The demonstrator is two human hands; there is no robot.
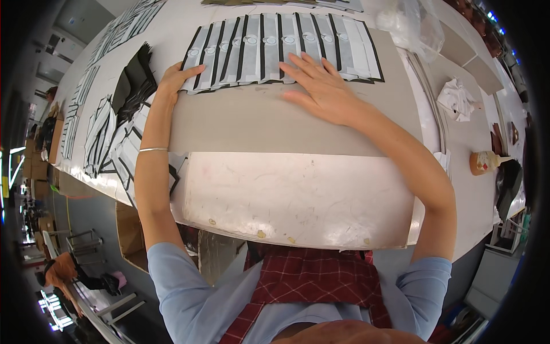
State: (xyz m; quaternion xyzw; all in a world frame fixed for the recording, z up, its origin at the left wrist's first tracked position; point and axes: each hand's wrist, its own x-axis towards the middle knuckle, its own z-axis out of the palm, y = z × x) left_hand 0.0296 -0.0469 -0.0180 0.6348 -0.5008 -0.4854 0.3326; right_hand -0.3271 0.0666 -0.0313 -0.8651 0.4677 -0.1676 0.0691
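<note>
A row of overlapping pale grey-white panels (269,57) with black edge strips lies across the far part of a grey-beige board (286,126). Round printed marks show along the middle of the row. At its near left corner, my left hand (173,79) rests with the thumb stretched over the outermost panel; its other fingers are partly hidden along the edge. Over the near edge, right of the middle, my right hand (323,86) lies palm down with fingers spread, the fingertips on the panels. Neither hand visibly grasps a piece.
Left of my forearm lie a black sheet stack (133,83) and loose black-edged white pieces (109,135). To the right are clear plastic (412,26), a crumpled white cloth (456,98) and a glue-type squeeze bottle (484,162). A person (66,278) is in the lower-left background.
</note>
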